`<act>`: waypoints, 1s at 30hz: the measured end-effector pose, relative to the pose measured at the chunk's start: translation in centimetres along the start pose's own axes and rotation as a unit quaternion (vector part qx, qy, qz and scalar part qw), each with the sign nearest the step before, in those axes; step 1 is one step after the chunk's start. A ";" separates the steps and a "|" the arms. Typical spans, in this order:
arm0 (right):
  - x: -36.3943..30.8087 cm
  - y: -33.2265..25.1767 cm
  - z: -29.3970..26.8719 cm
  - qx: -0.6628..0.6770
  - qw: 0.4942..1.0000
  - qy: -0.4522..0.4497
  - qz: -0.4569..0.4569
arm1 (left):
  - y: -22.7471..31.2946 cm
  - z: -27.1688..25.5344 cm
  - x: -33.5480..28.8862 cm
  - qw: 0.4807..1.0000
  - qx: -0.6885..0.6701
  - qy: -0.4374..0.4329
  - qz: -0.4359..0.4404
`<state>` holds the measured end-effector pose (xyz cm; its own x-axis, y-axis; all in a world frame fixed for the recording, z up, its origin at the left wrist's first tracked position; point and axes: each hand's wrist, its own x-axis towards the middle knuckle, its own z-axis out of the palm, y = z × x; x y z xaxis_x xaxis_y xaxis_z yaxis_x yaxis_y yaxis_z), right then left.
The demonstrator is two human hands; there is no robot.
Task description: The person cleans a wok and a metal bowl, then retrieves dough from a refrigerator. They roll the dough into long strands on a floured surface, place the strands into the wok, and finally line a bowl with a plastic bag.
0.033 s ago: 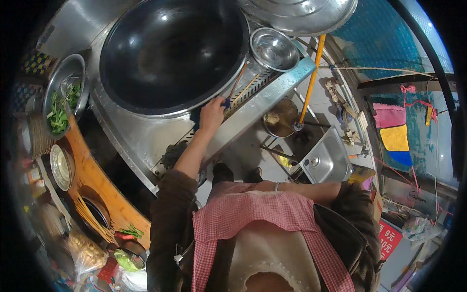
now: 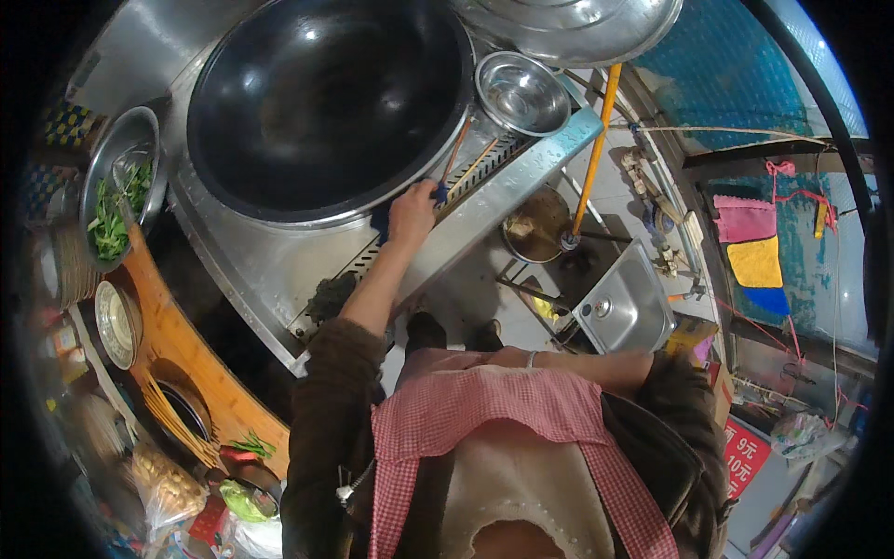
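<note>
My left hand is at the front edge of the steel stove top, just below the rim of a large black wok. Its fingers are bent over a dark blue cloth, which shows on both sides of the hand and lies against the slotted strip. Two thin sticks rest on that strip beside the cloth. A bare forearm with a bracelet crosses in front of my waist, leading to my right hand; the apron hides most of that hand and its fingers.
Right of the wok sits a steel bowl, below a large metal lid. A yellow pole stands in a bucket near a steel sink. Leafy greens fill a bowl at left, above a wooden board.
My left hand has slid slightly to the right along the stove edge with the cloth. The right arm looks the same.
</note>
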<state>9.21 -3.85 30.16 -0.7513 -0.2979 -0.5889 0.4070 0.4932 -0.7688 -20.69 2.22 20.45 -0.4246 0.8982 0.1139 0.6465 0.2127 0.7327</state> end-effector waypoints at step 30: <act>2.2 15.5 -18.6 -0.277 0.663 0.694 0.050 | 6.3 -11.5 -8.9 0.930 -0.276 -0.005 -0.241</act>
<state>4.16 18.33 21.60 -0.6456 0.6075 0.4627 0.5263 0.7930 -0.3068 -20.12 -8.81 31.77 -0.5730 0.7537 -0.3217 -0.0436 0.3640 0.9304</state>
